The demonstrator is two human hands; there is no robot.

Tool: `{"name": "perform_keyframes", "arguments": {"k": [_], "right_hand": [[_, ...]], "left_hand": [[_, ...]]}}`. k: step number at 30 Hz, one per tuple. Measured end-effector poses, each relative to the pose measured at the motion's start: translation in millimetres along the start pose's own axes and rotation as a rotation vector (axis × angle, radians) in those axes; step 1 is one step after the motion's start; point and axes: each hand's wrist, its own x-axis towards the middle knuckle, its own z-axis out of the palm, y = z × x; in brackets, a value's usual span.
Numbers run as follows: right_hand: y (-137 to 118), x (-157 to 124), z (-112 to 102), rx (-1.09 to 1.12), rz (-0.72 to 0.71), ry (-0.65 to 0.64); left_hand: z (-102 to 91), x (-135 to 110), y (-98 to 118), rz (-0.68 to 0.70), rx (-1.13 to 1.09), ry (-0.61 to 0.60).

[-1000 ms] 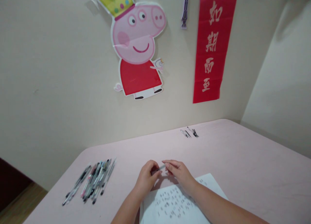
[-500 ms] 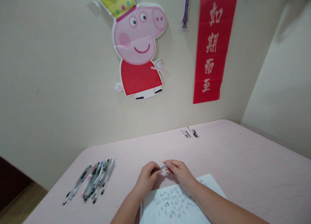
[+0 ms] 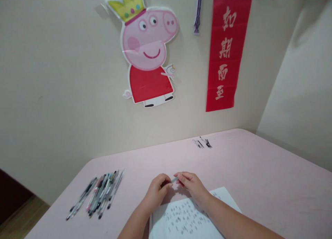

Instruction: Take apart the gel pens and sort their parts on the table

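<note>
Both hands meet over the pink table [image 3: 259, 176], just beyond a sheet of white paper [image 3: 186, 220] covered with small scribbled marks. My left hand [image 3: 157, 190] is curled shut around one end of a thin pen [image 3: 174, 180]. My right hand [image 3: 190, 184] pinches the pen's other end between its fingertips. Only a short pale stretch of the pen shows between the two hands.
A pile of several pens [image 3: 100, 194] lies at the left of the table. A few small dark pen parts [image 3: 202, 142] sit near the wall. A cartoon pig cutout [image 3: 146, 52] and a red banner [image 3: 227, 48] hang on the wall.
The view has shifted slightly, so everything sits a little lower in the picture. The hands keep the same hold on the pen.
</note>
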Motion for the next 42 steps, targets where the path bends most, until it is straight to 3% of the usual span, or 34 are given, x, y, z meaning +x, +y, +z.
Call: {"name": "perform_keyframes", "arguments": {"k": [7,18,25,33,38,42], "right_hand": [[1,2,-1,-0.035,-0.033,-0.012],[1,3,-1,-0.068,-0.103,-0.037],[-4,1,-1,-0.096,-0.112,-0.045],[-5,-1,1,-0.078,-0.093,-0.079],[2,0,-3,-0.091,-0.031,-0.114],[7,5,-9,-0.330,-0.203,-0.017]], "left_hand": [[-2.7,-2,8,-0.035,-0.020,-0.030],[-5.6,-3,11,-0.114,-0.130,-0.201],[-8.4,-3,14,-0.051,-0.069,-0.168],[-12.5,-3,6,-0.082,-0.081,-0.240],[-13.8,-3,6,0.032,0.147,-0.124],[-17.0,-4,11,0.141,0.424,-0.095]]}}
